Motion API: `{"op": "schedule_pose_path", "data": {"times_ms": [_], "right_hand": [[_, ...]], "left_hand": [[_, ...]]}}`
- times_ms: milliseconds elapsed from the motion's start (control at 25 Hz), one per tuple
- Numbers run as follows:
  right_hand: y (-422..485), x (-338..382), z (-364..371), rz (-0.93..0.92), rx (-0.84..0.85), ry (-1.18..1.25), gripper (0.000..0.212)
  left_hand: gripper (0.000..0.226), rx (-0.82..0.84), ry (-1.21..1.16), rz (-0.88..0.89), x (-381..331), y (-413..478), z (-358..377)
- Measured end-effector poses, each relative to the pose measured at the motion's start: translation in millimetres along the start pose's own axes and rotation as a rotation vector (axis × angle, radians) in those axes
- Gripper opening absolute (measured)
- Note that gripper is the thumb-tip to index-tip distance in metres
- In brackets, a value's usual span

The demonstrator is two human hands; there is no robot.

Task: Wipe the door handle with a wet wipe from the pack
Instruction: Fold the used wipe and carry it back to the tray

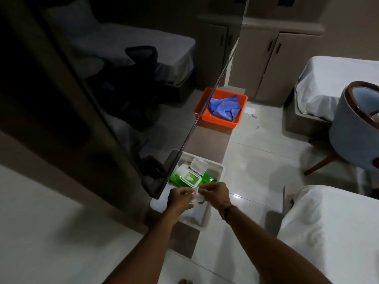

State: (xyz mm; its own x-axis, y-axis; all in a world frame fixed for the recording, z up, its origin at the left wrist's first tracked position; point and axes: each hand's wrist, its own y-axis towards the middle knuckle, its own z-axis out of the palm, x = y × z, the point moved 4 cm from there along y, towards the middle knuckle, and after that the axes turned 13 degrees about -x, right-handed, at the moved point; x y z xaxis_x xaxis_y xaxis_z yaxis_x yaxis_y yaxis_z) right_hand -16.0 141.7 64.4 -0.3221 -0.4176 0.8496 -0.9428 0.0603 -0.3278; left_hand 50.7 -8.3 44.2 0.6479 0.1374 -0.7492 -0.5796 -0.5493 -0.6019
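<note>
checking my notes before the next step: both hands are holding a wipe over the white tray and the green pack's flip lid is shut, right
Not quite. The head view shows the green pack's flip lid standing open, not shut. The rest holds: the left hand and right hand both hold a wipe over the white tray.

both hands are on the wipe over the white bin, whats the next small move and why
Probably spread the wet wipe open between the left hand and right hand. It looks bunched in both grips, already clear of the green wipe pack, whose lid stands open in the white bin. No door handle is in view yet.
</note>
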Motion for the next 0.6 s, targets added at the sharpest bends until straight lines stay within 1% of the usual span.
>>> {"op": "schedule_pose_path", "data": {"times_ms": [80, 160, 240, 320, 480, 600], "right_hand": [[28.7, 0.8, 12.3, 0.017, -0.062, -0.052, 0.013], [51.3, 2.7, 24.8, 0.023, -0.096, -0.086, 0.014], [74.4, 4.3, 40.9, -0.044, -0.117, -0.135, 0.01], [93.3, 7.3, 56.1, -0.161, -0.147, -0.253, 0.005], [110.4, 0.4, 76.9, -0.338, -0.091, -0.563, 0.005], [111.9, -10.5, 84.0, -0.402, -0.02, -0.673, 0.009]], "left_hand": [[0.025, -0.124, 0.071, 0.05, -10.1, 21.1, 11.5], [0.025, -0.248, 0.159, 0.103, -17.4, 38.6, 16.7], [0.022, -0.34, 0.238, 0.153, -23.7, 57.2, 21.5], [0.02, -0.413, 0.297, 0.195, -26.8, 74.3, 25.0], [0.02, -0.454, 0.461, 0.259, -19.9, 94.2, 34.2], [0.022, -0.445, 0.636, 0.349, -14.4, 95.9, 43.3]]}}
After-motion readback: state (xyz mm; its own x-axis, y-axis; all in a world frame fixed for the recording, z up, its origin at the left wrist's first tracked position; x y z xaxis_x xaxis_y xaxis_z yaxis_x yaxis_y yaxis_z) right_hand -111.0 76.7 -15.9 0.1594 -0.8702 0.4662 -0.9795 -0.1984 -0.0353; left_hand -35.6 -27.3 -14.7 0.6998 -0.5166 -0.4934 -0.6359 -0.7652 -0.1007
